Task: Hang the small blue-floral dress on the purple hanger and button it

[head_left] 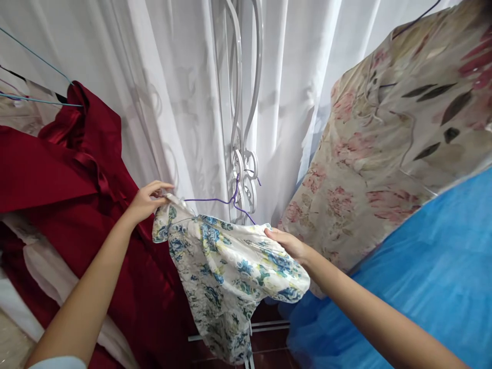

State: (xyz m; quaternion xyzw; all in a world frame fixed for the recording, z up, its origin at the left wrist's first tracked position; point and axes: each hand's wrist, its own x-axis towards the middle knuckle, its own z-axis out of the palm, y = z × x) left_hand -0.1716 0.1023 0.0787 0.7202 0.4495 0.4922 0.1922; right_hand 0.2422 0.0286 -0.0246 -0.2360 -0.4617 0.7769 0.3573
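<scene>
A white garment with blue and yellow flowers (226, 261) hangs in front of me on a purple wire hanger (215, 200). The hanger's hook rises beside the white metal stand; whether it rests on the stand I cannot tell. My left hand (148, 202) is closed, pinching the garment's left shoulder edge near the hanger's end. On the other side, my right hand (290, 243) grips the right shoulder, thumb on top and the other fingers hidden under the cloth. The garment's lower end hangs toward the floor.
A white metal stand (258, 66) with curved bars rises behind the garment, before white curtains (184, 77). Dark red dresses (73, 205) hang at left on wire hangers. A cream floral dress (346, 169) and blue tulle (434, 256) fill the right.
</scene>
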